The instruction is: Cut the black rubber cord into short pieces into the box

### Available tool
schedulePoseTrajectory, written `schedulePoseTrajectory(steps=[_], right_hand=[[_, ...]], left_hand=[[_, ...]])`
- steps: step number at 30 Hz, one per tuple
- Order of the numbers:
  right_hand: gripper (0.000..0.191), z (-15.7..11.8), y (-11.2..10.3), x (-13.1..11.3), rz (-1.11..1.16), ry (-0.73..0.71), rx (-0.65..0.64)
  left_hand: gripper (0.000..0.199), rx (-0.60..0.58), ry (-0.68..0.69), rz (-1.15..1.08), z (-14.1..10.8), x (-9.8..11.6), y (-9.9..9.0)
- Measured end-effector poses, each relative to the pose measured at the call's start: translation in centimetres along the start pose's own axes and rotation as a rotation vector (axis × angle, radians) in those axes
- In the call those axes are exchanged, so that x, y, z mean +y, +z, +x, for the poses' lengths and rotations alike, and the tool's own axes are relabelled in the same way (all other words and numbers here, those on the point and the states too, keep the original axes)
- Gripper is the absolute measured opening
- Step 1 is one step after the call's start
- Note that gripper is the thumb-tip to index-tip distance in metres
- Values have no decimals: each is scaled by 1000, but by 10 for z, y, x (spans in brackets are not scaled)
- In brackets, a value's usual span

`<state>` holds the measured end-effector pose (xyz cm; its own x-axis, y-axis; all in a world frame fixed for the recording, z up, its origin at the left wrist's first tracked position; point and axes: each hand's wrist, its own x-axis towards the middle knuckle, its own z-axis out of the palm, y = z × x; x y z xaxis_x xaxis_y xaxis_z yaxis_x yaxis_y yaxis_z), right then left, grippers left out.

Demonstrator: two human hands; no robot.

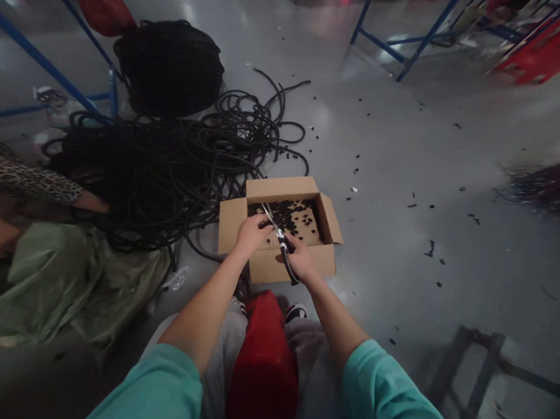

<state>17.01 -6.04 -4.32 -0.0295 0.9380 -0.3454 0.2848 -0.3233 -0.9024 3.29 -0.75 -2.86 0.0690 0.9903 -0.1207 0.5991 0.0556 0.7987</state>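
- Teal sleeves led to both hands over the cardboard box (pixel 276 266) on the floor.
- Right hand (pixel 300 258) gripped the scissors (pixel 281 238).
- Left hand (pixel 251 232) was closed at the blades; what it pinched was unclear.
- Black tubing (pixel 169 158) lay beyond.

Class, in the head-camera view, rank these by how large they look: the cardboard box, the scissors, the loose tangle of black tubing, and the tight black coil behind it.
1. Loose tangle of black tubing
2. Tight black coil, though it lies farther away
3. Cardboard box
4. Scissors
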Motion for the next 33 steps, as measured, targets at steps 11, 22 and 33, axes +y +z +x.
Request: schedulePoseTrajectory(steps=[11, 22, 33], right_hand=[[47, 0, -4, 3, -81, -60, -15], [43, 2, -10, 7, -54, 31, -49], [56, 2, -12, 5, 231, 61, -167]], left_hand=[[17, -73, -122, -235, 7, -20, 3], [16, 27, -212, -317, 8, -12, -18], [37, -124, -358, -874, 2, 4, -24]])
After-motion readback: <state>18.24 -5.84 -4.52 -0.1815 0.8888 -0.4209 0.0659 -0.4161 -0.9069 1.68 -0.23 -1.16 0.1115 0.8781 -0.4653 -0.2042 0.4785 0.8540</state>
